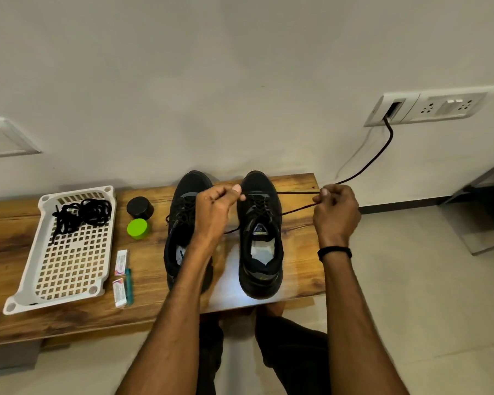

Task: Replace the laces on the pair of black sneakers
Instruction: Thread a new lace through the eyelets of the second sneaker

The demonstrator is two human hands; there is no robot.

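Sneakers (261, 270) on wooden bench (143, 316), white wall (211, 81)

On the bench (297, 252) the tray (57, 301) lies at left, spare laces (80, 212) in its far end; right of it the far jar (139, 208) stands behind the near jar (138, 228), two packets (121, 262) before them; further right the left sneaker (180, 223) and right sneaker (260, 252) stand side by side.

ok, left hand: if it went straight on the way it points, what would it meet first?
Probably the toe end of the right sneaker: the left hand, pinching the lace, points up-right at it. Depth is unclear; it may sit higher and pass over.
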